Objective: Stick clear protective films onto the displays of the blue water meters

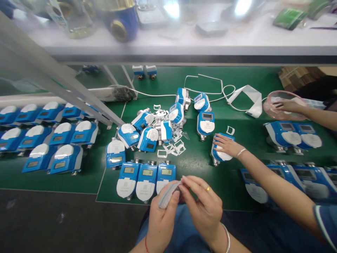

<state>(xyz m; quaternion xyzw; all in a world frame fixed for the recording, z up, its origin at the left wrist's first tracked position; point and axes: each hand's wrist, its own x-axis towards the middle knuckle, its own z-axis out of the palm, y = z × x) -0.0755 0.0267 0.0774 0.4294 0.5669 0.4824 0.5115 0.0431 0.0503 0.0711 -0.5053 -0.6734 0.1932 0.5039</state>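
Meters [206, 123] on table [193, 156], frames [161, 113] among them, shelf [181, 44] above

Meters [146, 179] glossy blue plastic w/ metal fittings [202, 138]; bench [189, 161] smooth green.

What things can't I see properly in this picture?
All in the head view:
Underside of the pale bundle: left hand and right hand cover it.
What the co-worker's hand touches in the pink bowl: that hand hides it.
Printing on the white lid: too small.
Blue container: blurred.
Rightmost blue device: edge cuts it off.

The left hand [164, 207] is curled, fingers closed; the right hand [204, 202] pinches beside it.
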